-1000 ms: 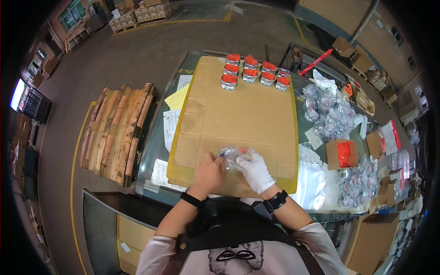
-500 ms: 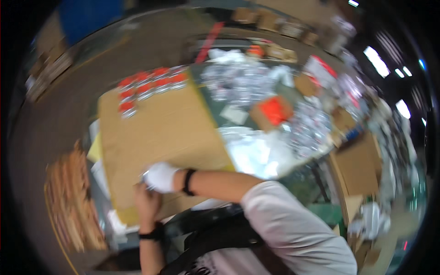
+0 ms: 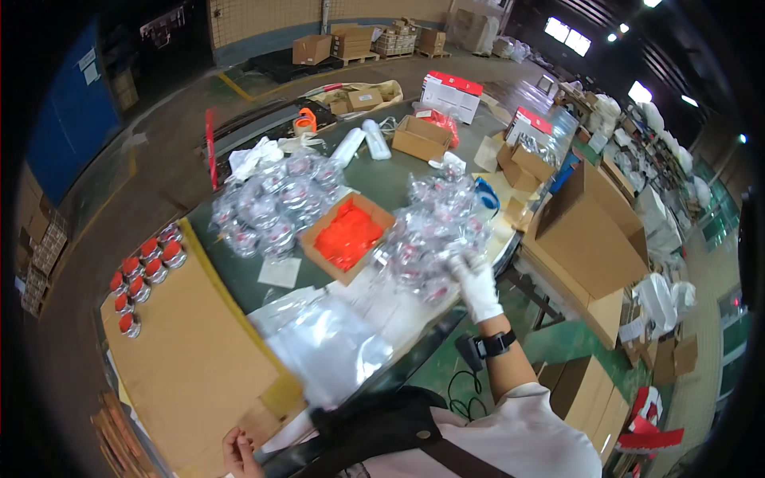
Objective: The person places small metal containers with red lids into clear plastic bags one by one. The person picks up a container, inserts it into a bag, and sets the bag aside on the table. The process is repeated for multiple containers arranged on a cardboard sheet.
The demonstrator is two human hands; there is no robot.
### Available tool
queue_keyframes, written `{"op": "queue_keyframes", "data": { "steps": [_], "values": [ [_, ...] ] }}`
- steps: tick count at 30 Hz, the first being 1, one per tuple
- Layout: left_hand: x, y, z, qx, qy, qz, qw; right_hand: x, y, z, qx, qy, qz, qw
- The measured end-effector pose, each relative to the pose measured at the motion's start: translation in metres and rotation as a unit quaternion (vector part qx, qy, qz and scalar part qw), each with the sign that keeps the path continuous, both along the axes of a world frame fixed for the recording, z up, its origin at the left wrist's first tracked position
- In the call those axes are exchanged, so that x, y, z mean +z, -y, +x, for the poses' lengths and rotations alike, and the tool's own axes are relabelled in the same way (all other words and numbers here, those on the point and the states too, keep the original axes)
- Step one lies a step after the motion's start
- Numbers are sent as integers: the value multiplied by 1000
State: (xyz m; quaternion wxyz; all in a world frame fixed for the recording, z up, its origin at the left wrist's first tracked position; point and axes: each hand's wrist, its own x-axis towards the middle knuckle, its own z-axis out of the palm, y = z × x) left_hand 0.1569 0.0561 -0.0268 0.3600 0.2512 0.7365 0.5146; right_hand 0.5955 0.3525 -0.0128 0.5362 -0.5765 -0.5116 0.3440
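Note:
My right hand (image 3: pixel 476 288), in a white glove, reaches to the near edge of a pile of clear-bagged round items (image 3: pixel 434 227). Its fingers are stretched out and touch the bags; no item shows lifted in them. My left hand (image 3: pixel 241 454) is bare and low at the lower edge, over the near end of a brown cardboard sheet (image 3: pixel 187 350). Its fingers are loosely bent with a gap to the thumb, and I see nothing held. Several silver round items with red tops (image 3: pixel 150 271) stand in rows at the sheet's far left.
A carton of orange-red pieces (image 3: pixel 349 239) sits between the bagged pile and a second one (image 3: pixel 279 195). Flat clear bags (image 3: pixel 327 346) lie nearer me. A tape dispenser (image 3: pixel 304 121) and a small carton (image 3: pixel 421 139) are farther back. A large open carton (image 3: pixel 594 231) stands at right.
The view has swung right. My hands, together over the cardboard with something shiny between them, have parted; the right one has moved to the bagged pile.

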Motion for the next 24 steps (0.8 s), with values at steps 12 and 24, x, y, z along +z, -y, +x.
{"op": "queue_keyframes", "data": {
  "steps": [12, 24],
  "values": [
    [-73, -245, 180, -211, -317, -151, 912, 1, -105, 118, -118, 466, 109, 870],
    [-65, -220, 203, -140, -173, 1, 975, -79, -57, -80, 572, 213, -91, 787]
  ]
}}
